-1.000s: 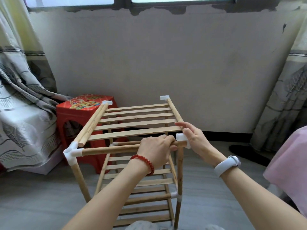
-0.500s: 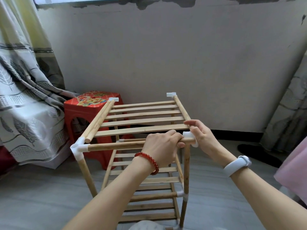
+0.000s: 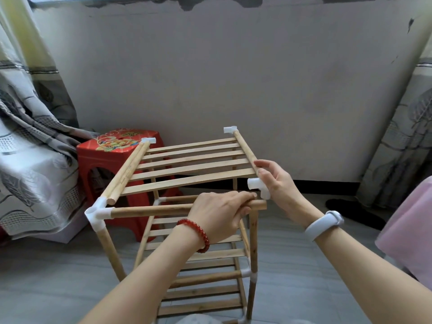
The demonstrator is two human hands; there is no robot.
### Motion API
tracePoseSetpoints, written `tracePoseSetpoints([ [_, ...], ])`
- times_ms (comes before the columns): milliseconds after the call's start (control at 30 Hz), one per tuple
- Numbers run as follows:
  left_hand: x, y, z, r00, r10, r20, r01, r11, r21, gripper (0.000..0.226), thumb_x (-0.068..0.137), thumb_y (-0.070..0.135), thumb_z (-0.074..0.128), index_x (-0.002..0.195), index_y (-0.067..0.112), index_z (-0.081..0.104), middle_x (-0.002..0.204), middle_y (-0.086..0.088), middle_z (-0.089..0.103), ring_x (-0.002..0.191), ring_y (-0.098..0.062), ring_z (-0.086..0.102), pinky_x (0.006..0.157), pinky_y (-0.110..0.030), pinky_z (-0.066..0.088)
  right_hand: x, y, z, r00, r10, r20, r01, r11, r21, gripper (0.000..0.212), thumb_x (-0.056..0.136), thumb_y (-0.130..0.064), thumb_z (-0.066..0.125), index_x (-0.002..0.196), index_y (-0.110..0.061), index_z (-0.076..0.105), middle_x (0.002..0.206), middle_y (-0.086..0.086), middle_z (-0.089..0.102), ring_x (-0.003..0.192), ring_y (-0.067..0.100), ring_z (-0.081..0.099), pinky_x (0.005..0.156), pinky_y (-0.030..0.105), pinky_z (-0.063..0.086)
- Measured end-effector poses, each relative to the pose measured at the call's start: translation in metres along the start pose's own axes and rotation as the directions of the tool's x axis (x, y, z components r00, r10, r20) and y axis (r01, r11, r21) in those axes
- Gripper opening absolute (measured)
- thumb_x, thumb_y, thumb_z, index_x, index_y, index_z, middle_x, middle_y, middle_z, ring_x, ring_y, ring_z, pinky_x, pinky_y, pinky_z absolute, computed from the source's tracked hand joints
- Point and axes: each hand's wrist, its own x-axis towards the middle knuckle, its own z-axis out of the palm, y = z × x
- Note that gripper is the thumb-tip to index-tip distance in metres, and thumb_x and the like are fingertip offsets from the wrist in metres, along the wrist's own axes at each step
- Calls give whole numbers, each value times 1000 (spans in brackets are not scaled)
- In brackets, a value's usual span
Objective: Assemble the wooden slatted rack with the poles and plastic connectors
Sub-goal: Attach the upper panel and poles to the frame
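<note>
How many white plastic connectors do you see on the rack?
7: two far top corners, near-left corner, in right hand, middle, two near-right pole. Others may be hidden.

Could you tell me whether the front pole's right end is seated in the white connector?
No, the front pole end sits bare below the white connector the right hand holds.

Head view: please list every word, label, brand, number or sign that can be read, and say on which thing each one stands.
None can be read anywhere in this view.
Red stool: its top bears a gold and coloured flower pattern; any characters in it are too blurred to read.
White wristband: no display text shows.
Wooden rack, white connector, curtains: no print, only leaf patterns.
</note>
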Motion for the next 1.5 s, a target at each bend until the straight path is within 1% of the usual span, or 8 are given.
tracePoseSetpoints([
  [300,5,-5,0,1000,-25,5,25,999,31,33,99,40,27,125,29,45,98,9,60,77,-10,57,64,-23,45,-4,-4,-1,999,-26,36,29,994,-109,34,99,-12,37,120,15,45,114,37,50,100,42,45,69,34,41],
  [567,7,-13,-6,991,-15,130,27,996,-87,29,97,39,39,116,26,57,93,12,57,83,-7,54,70,-20,42,-3,-14,4,993,122,2,-122,993,-10,14,97,-28,47,100,-21,58,94,16,57,74,26,53,51,7,42],
  [700,22,-27,-13,993,-114,34,119,947,-298,26,94,33,49,111,21,64,99,7,60,89,-9,53,76,-23,46,4,-13,6,971,221,-88,-220,975,24,23,94,-24,48,105,-10,61,71,-5,46,59,6,40,46,12,36],
  [867,72,-42,5,960,-131,249,133,991,9,74,90,40,54,146,40,7,150,2,20,137,-21,19,109,-47,25,7,-17,8,950,295,-104,-288,955,75,15,90,-16,46,85,-14,61,70,-2,49,57,8,46,44,16,40],
  [1033,89,-52,26,956,-155,249,102,972,214,81,95,12,43,144,42,-15,152,-3,19,134,-26,27,108,-52,27,7,-14,1,979,189,-71,-200,957,-208,9,85,-13,48,90,-16,55,71,-3,51,57,7,46,51,16,40],
  [1200,91,-49,34,947,-190,258,139,970,202,86,93,7,44,142,46,-15,152,-5,20,133,-27,30,109,-51,24,3,-12,-5,989,136,-58,-141,747,-649,64,88,-25,45,146,-12,22,115,11,60,97,25,57,78,33,42],
  [1400,87,-49,38,955,-177,236,138,975,173,88,92,7,45,141,49,-15,150,-4,23,131,-28,31,108,-50,24,5,-12,-8,971,236,-30,-214,808,-549,38,87,-25,46,122,-9,44,96,6,52,84,18,50,69,30,37],
  [1500,86,-51,40,960,-178,215,142,975,171,89,92,7,46,140,50,-16,148,-4,24,129,-29,31,107,-48,25,0,-5,-9,997,61,-40,-70,664,-744,64,88,-26,44,146,-11,22,99,11,63,88,29,56,67,33,37],
])
